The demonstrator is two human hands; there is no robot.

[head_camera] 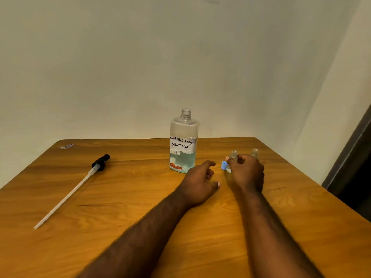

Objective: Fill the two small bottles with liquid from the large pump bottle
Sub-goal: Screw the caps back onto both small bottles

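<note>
Both forearms are extending from the near edge across the wooden counter. The left hand is resting on the counter with fingers loosely curled, holding nothing. The right hand is gripping a small bottle upright, uncapped. A blue cap is lying just beside it. The second small bottle is standing directly behind the right hand. The large bottle, open-necked and partly filled, is standing just beyond the left hand. Its pump head with dip tube is lying well apart at far left.
</note>
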